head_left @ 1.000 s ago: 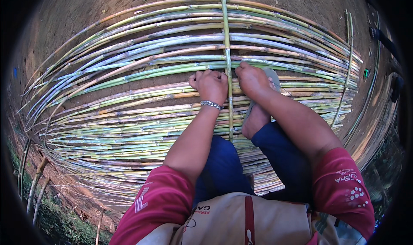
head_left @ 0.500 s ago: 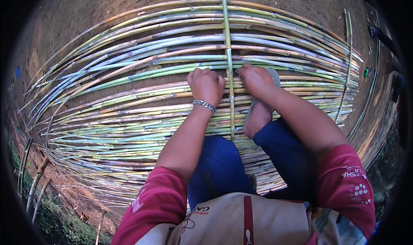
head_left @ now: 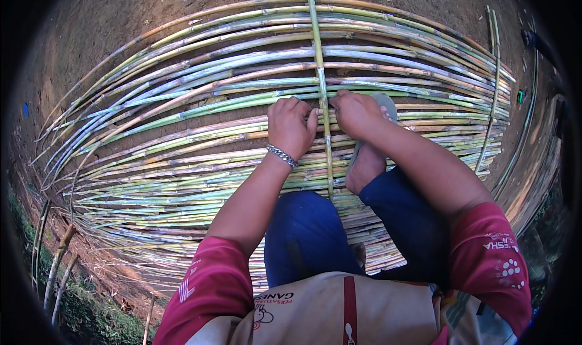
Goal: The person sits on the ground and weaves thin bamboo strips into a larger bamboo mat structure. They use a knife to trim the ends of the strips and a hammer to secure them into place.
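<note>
Many thin green and yellowish bamboo canes (head_left: 200, 133) lie side by side on the ground. Across them runs one upright-lying green cross cane (head_left: 319, 60), pointing away from me. My left hand (head_left: 291, 126) is closed just left of the cross cane, its fingers curled down over the canes and its thumb toward the cross cane. On the other side my right hand (head_left: 356, 113) is closed, with its fingertips pinched close against the cross cane. What either hand holds is hidden beneath the fingers. A metal chain bracelet (head_left: 282, 156) circles my left wrist.
My foot in a grey sandal (head_left: 391, 106) rests on the canes beside my right hand. A second cross cane (head_left: 494, 96) lies over their right ends. Brown soil (head_left: 109, 24) shows beyond them. Upright sticks (head_left: 57, 266) and grass stand at the lower left.
My left hand has turned slightly, its thumb now extended toward the cross cane. The right hand has shifted a little toward the cross cane. The view has tilted slightly.
</note>
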Tool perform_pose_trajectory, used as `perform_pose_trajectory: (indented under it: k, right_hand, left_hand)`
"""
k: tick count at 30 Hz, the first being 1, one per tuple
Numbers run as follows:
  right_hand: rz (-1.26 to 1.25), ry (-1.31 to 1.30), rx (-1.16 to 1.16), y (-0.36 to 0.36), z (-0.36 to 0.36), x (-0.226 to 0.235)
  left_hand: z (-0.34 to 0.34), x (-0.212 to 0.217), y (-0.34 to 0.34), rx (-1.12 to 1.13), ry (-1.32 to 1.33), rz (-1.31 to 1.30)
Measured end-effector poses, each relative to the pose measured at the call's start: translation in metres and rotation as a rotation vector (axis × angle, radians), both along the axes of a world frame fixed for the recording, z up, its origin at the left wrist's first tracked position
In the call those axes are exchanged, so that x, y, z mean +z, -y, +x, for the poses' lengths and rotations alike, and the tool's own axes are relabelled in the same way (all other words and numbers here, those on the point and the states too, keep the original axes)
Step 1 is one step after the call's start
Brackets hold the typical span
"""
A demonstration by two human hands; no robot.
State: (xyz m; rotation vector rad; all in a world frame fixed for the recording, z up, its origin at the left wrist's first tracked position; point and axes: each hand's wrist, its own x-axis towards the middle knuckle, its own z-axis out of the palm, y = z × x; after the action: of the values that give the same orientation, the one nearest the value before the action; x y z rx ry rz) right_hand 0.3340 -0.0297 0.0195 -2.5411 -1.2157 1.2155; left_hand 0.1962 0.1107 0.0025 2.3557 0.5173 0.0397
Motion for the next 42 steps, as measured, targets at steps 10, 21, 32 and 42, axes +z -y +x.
perform_pose_trajectory:
  k: [10, 21, 32, 42]
  right_hand:
    - [0.175, 0.016, -0.091, 0.015, 0.001, -0.007]
    - [0.119, 0.102, 0.031, 0.012, -0.008, -0.016]
    - [-0.061, 0.063, 0.137, -0.007, -0.004, 0.007]
    - [-0.074, -0.008, 0.107, -0.008, -0.006, 0.011]
  left_hand:
    - [-0.006, -0.030, -0.005, 0.032, 0.065, -0.197]
    - [-0.005, -0.035, -0.012, -0.162, 0.082, -0.122]
    - [-0.008, -0.027, 0.001, -0.044, 0.026, -0.115]
    - [-0.013, -0.021, 0.008, -0.027, -0.017, -0.084]
